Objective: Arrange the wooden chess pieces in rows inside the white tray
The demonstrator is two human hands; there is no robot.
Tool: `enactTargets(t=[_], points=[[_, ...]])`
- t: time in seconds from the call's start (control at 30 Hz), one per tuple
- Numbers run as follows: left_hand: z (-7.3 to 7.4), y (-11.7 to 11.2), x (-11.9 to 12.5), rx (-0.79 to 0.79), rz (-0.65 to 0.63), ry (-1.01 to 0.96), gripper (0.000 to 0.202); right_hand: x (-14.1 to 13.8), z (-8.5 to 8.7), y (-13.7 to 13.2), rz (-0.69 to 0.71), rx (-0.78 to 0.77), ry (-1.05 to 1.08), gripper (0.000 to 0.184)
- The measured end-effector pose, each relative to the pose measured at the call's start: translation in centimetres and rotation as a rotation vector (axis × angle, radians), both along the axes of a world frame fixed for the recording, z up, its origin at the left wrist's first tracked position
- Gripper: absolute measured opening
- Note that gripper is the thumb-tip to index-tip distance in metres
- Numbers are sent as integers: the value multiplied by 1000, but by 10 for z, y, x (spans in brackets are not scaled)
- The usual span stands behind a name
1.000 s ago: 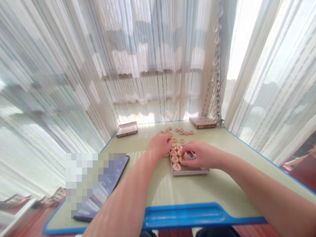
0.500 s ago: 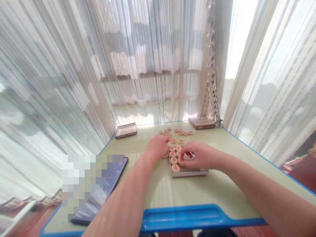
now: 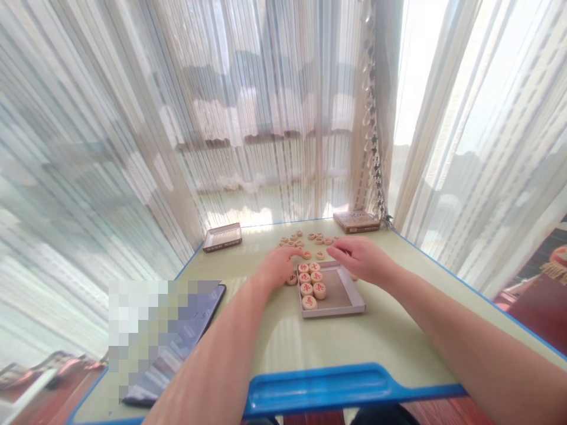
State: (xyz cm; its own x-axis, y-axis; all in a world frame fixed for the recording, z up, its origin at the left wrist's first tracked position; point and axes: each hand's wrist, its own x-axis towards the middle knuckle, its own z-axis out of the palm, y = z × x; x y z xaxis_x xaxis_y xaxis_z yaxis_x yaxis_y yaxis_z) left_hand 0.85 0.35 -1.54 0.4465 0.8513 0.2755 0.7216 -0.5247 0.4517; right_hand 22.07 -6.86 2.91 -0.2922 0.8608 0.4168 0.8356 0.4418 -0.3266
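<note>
While the left hand (image 3: 279, 265) points a finger toward a loose disc (image 3: 307, 255) beyond the tray (image 3: 337, 288) and the right hand (image 3: 362, 258) hangs half-curled nearby, I cannot tell whether either grips anything; the disc should handle light, stiff and smooth; pinch its round edge.

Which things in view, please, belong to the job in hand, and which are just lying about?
In the job:
open tray
red-marked pieces in it
loose round pieces outside it

Apparently just lying about:
dark-edged tablet
shallow open box, far left
printed box, far right
</note>
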Motion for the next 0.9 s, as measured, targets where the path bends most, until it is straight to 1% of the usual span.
enactTargets(t=[0.1, 0.17, 0.27, 0.3, 0.37, 0.43, 0.5, 0.6, 0.7, 0.8, 0.87, 0.9], points=[[3, 1, -2, -5, 42, -103, 49, 7, -2, 7, -100, 26, 43, 43], [5, 2, -4, -21, 111, -165, 49, 10, -5, 12, -148, 36, 72, 42], [4, 4, -7, -65, 153, -184, 48, 13, -14, 22, -169, 40, 86, 41], [3, 4, -7, -68, 138, -168, 48, 14, -17, 26, -163, 41, 81, 41], [0, 5, -6, -53, 60, -125, 46, 16, -25, 35, -139, 20, 68, 41], [-3, 5, -3, -48, -29, -94, 45, 17, -33, 43, -101, -41, 56, 43], [-4, 4, 0, -72, -73, -80, 43, 18, -38, 48, -90, -95, 46, 47], [-3, 3, 2, -116, -74, -84, 42, 19, -42, 52, -126, -144, 44, 52], [-2, 3, 0, -141, -28, -130, 42, 20, -45, 52, -137, -163, 14, 55], [-2, 3, -3, -110, 28, -161, 39, 21, -47, 53, -81, -81, -58, 50], [-3, 4, -5, -61, 22, -160, 39, 22, -48, 55, -67, -3, -91, 45], [-4, 5, -5, -38, 6, -156, 39, 23, -48, 55, -84, 23, -99, 43]])
